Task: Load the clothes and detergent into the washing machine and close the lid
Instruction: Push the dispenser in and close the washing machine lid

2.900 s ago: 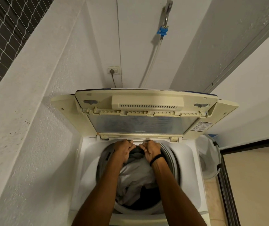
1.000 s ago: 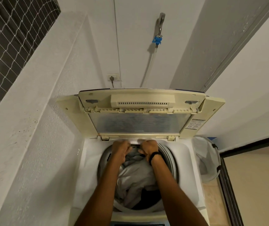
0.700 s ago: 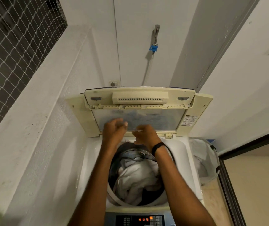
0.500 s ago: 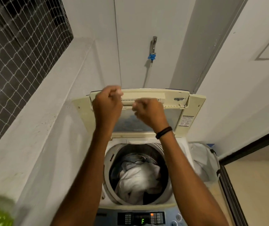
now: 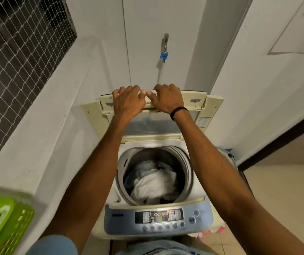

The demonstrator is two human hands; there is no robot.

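Note:
A top-loading washing machine [image 5: 156,227] stands below me with its cream folding lid [image 5: 193,102] raised upright at the back. White and grey clothes [image 5: 154,183] lie piled in the steel drum [image 5: 180,162]. My left hand [image 5: 128,102] and my right hand [image 5: 167,99] both reach up to the lid's top edge, fingers curled over its handle bar, side by side. A black band circles my right wrist. No detergent container is in view.
A green plastic basket [image 5: 2,223] sits at the lower left on a white ledge. A tap with a blue fitting [image 5: 164,50] and hose hangs on the wall behind the lid. A mesh laundry bag [image 5: 230,159] stands to the right of the machine.
Both hands left the clothes in the drum and rose to the top edge of the lid. My view pulled back, so the control panel and green basket came into sight.

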